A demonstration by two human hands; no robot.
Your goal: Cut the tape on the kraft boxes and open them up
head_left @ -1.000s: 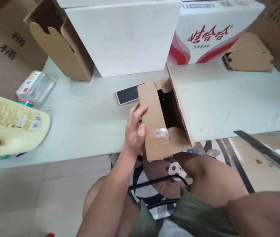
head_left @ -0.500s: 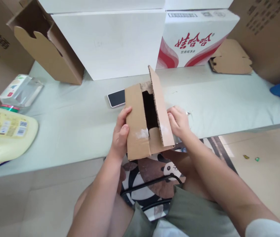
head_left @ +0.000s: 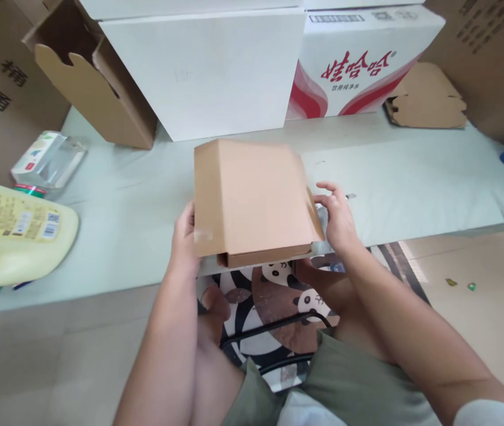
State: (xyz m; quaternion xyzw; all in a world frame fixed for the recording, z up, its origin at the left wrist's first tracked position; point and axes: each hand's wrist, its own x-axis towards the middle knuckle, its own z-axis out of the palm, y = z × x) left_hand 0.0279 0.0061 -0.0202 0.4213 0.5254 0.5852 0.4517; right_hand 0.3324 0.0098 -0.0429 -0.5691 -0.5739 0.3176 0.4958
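A small brown cardboard box (head_left: 260, 198) lies at the table's front edge, with a broad panel facing up and side flaps angled outward. My left hand (head_left: 184, 234) grips its left side, the fingertips hidden behind the flap. My right hand (head_left: 339, 216) is beside the box's right edge, its thumb and forefinger apart and close to the flap. A small metallic tip, like a blade (head_left: 350, 196), shows just behind this hand; whether the hand touches it is unclear. Something pale and translucent shows under the right fingers, too hidden to name.
Behind stand a large white carton (head_left: 207, 77), a red-and-white water carton (head_left: 358, 77) and an open brown box (head_left: 96, 89). Flattened cardboard (head_left: 429, 100) lies at the back right. To the left are a clear plastic bottle (head_left: 50, 158) and a yellow jug (head_left: 16, 236).
The box has turned so its broad panel faces up, covering the dark opening and the phone. My left hand moved left; my right hand loosened its fingers from the flap.
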